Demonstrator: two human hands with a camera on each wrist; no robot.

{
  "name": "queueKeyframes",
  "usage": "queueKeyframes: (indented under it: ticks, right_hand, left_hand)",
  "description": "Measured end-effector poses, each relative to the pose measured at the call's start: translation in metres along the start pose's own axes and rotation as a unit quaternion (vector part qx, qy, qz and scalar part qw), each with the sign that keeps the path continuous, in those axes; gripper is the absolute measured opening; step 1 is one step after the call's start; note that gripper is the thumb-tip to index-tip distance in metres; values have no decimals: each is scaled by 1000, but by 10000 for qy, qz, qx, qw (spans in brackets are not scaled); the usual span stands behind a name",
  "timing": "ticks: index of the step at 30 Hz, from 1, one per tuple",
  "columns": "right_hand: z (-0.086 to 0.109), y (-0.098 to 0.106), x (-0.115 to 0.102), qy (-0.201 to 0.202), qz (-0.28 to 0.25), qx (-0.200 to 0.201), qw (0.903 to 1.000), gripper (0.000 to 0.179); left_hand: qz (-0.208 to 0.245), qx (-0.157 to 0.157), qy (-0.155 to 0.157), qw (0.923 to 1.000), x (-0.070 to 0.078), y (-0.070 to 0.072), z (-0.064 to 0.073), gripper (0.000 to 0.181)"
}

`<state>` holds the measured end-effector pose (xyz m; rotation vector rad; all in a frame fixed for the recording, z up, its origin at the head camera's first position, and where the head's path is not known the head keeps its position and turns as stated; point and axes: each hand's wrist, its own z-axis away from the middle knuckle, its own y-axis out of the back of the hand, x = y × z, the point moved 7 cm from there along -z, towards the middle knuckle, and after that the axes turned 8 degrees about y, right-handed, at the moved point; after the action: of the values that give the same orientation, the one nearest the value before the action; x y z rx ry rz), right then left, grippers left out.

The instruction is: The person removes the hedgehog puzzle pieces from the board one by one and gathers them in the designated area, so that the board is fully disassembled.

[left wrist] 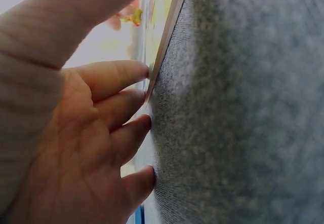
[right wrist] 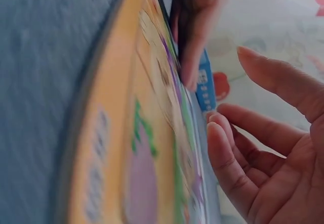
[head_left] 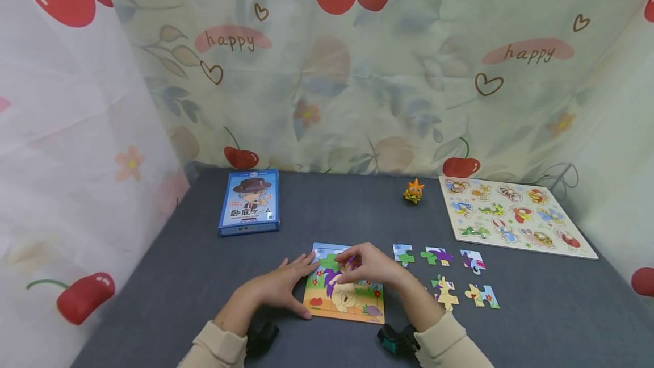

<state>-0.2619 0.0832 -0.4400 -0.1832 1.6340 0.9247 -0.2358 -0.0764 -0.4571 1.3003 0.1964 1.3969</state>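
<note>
The puzzle board (head_left: 348,317) lies flat on the dark tabletop (head_left: 352,209) directly in front of me, squared up to my body with its orange rim on the near side; foreshortening keeps me from telling which of its sides is longer. My right hand (head_left: 370,266) hovers over its upper right part, so the picture surface is just below and to the left of my fingertips. From that hand the loose puzzle pieces (head_left: 446,293) lie the other way, out to the right past my forearm, in two rough rows, which makes my right hand the nearer one to them. The right grip is loose: in the right wrist view thumb and fingers bend gently with a broad gap between them, and I see nothing pinched there. My left hand (head_left: 281,287) is spread along the board's left side, thumb at the near corner and fingers higher up, some fingertips touching the edge without wrapping round it. Farther out, a blue box (head_left: 250,202) lies beyond my left hand, a small orange toy (head_left: 413,192) stands behind the pieces, and a white board of insect pictures (head_left: 516,217) lies at the far right, near the patterned curtain (head_left: 378,90).
</note>
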Motion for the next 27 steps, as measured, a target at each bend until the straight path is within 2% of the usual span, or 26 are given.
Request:
queueKeyframes:
  ticks: [6, 13, 20, 27]
  right_hand:
    - [-7, -16, -3, 109, 61, -277, 9995, 40]
    - [-10, -27, -3, -93, 60, -323, 9994, 35]
    - [-7, -36, -4, -322, -251, -500, 9979, 36]
    - [-7, -37, -3, -347, -249, -476, 9980, 35]
  left_hand:
    - [41, -81, -42, 10000, 0, 1, 1, 95]
    - [45, -90, -191, 9998, 1, 0, 2, 95]
    - [91, -116, -157, 9998, 0, 0, 3, 94]
    - [123, -117, -178, 9997, -2, -1, 1, 94]
